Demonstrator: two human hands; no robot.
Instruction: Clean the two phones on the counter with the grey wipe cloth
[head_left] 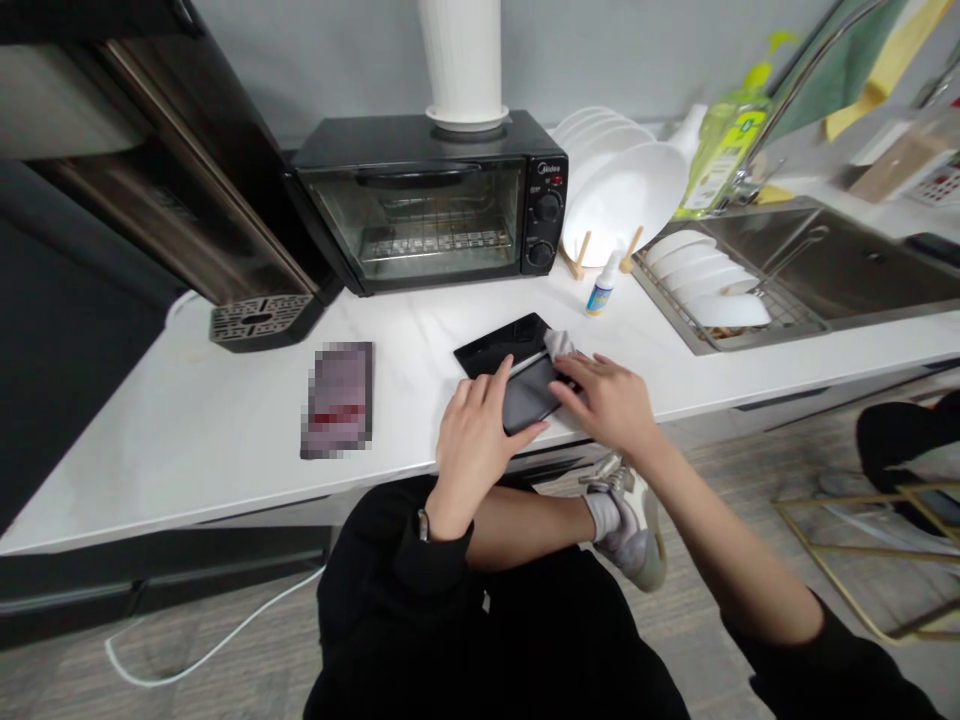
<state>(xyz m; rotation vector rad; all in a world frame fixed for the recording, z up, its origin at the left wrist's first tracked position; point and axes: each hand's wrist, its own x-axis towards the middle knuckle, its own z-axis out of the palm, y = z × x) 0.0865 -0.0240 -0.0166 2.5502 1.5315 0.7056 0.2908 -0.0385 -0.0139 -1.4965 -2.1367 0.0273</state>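
A dark flat device that looks like a tablet with a folding cover lies on the white countertop in front of me. Its far panel (495, 343) is glossy black, and its near panel (529, 392) is matte dark grey. My left hand (478, 430) grips the near panel's left side, with the thumb along its front edge. On the right side of that panel, my right hand (606, 398) has its fingers bent over a crumpled light grey cloth (559, 344). The fingertips of the right hand are partly hidden. A small white spray bottle (603, 286) stands beyond the right hand.
A black toaster oven (420, 230) stands at the back. Left of the hands lies a blurred-out flat rectangular item (339, 400). White plates (619, 205) stand in a rack beside a sink (862, 255). The countertop's front edge (225, 513) runs close to my body.
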